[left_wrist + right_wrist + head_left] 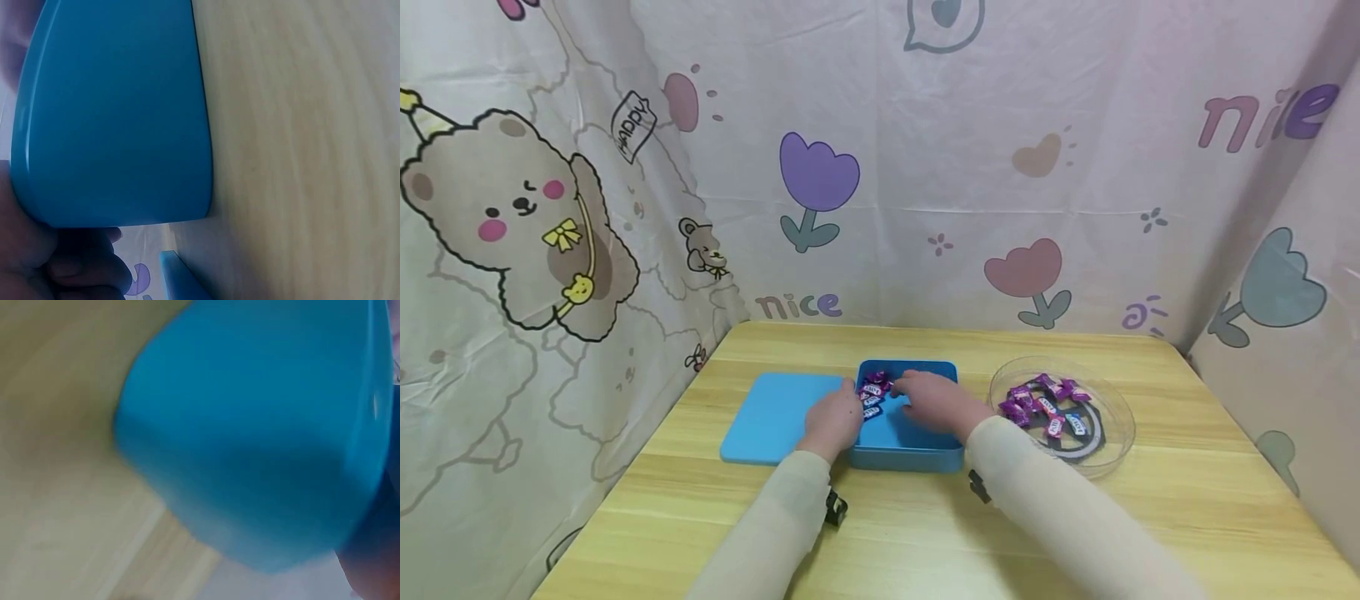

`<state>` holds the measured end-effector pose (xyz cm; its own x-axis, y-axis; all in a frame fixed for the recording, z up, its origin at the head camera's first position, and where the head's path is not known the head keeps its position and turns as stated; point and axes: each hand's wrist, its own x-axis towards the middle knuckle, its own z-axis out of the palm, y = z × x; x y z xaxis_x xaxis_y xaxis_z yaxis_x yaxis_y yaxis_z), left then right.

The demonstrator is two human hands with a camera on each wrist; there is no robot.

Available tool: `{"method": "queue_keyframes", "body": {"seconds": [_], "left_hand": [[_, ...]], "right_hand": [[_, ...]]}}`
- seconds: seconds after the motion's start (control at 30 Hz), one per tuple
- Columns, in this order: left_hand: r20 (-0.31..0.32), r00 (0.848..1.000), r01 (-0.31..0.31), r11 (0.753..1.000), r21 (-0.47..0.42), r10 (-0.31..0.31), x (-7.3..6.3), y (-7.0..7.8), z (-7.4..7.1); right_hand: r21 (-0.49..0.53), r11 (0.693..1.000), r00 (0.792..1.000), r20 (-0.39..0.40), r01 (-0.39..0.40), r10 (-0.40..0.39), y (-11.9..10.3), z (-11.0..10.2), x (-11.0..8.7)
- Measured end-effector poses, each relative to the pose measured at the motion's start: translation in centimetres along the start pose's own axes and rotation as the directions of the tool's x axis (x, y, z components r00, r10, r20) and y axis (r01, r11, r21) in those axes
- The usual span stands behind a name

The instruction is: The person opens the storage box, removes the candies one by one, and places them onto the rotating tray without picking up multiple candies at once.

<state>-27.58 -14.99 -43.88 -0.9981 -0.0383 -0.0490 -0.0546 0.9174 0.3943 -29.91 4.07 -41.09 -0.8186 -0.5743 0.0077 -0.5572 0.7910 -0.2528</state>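
While left hand (835, 419) is gripping box (906, 460) at left rim, right (942, 403) is bending over candies (872, 391) inside, far left | hold: can't tell | risk: slackening left grip, box sliding

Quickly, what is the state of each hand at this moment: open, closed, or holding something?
Left hand: holding the blue box at its left side.
Right hand: inside the box, by the candies; whether it holds one cannot be told.
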Motion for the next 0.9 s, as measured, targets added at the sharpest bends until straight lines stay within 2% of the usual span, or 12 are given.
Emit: {"method": "queue_keyframes", "body": {"seconds": [0.23,0.57,0.77,0.9], "left_hand": [[0.012,1.0,0.016,1.0,0.013,-0.016,0.2,-0.1,0.0],[0.0,1.0,-0.005,0.999,0.034,0.005,0.3,-0.2,0.0],[0.005,1.0,0.002,1.0,0.023,-0.002,0.3,-0.2,0.0],[0.012,1.0,0.009,1.0,0.012,-0.009,0.3,-0.2,0.0]], "right_hand": [[-0.064,0.996,0.996,0.063,0.061,-0.056,-1.9,2.0,1.5],[-0.132,0.989,0.995,0.084,0.06,-0.049,-2.7,2.9,2.2],[-0.208,0.977,0.996,0.089,0.04,-0.022,-3.4,3.1,2.1],[-0.207,0.978,0.995,0.096,-0.007,0.028,-3.6,3.0,2.2]]}}
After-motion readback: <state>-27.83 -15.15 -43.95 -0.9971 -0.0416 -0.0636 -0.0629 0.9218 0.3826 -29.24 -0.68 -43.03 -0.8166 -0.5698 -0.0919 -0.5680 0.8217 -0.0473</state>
